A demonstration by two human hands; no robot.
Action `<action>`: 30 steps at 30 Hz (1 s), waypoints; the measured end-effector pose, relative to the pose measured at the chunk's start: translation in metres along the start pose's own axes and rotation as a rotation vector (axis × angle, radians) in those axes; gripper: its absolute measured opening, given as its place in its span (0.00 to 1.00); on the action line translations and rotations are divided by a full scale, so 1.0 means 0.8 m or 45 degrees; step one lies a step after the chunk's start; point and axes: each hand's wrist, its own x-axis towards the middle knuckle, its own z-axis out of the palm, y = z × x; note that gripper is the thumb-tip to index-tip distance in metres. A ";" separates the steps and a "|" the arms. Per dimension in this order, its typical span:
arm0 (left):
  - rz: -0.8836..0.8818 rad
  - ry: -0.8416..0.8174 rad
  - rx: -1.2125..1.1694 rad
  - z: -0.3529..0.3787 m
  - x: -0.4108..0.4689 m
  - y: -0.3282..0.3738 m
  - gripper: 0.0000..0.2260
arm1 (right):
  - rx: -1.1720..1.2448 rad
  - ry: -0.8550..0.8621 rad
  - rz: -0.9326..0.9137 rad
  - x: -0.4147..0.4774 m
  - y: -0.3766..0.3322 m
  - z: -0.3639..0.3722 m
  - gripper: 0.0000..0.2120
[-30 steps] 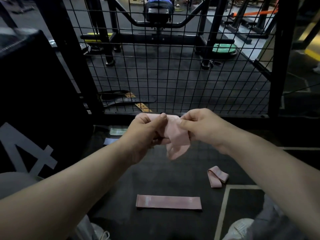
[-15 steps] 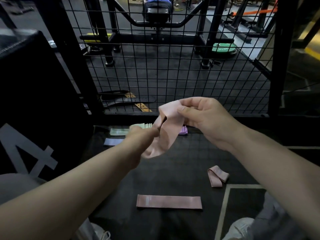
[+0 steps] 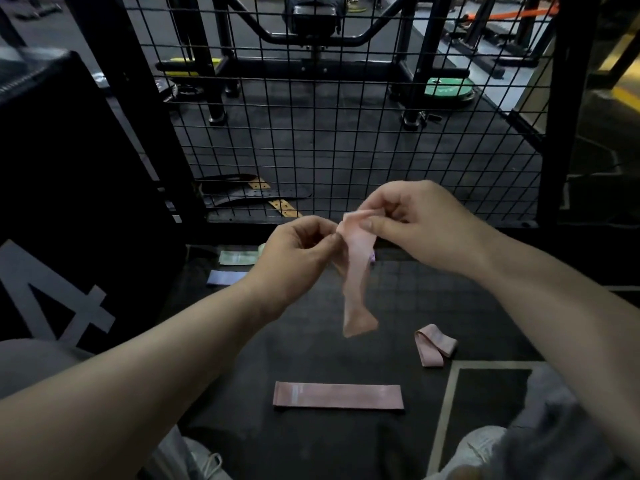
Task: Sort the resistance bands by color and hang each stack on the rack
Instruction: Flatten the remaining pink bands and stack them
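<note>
Right now the left hand and right hand pinch the top edge of a pink band in their fingers, so it hangs lengthwise downward, with the flat pink band lying crosswise on the floor below, nearer the person.

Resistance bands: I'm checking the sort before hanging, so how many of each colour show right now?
Pink: 3, the held band, the flat band, the folded band.
Green: 1, the green band; an edge beside it may be a second.
Pale blue: 1, the pale blue band.
Purple: 1, the purple sliver behind the held band.
Total: 6 certain.
</note>
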 end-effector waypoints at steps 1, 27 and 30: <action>-0.007 -0.023 -0.024 -0.002 0.000 0.001 0.05 | -0.059 0.053 -0.016 0.001 0.001 0.001 0.03; 0.984 -0.021 0.999 -0.025 0.004 -0.020 0.09 | 0.564 0.479 0.348 0.021 0.037 -0.024 0.06; 0.570 -0.121 0.501 -0.026 0.005 -0.018 0.07 | 0.520 0.513 0.391 0.023 0.042 -0.020 0.06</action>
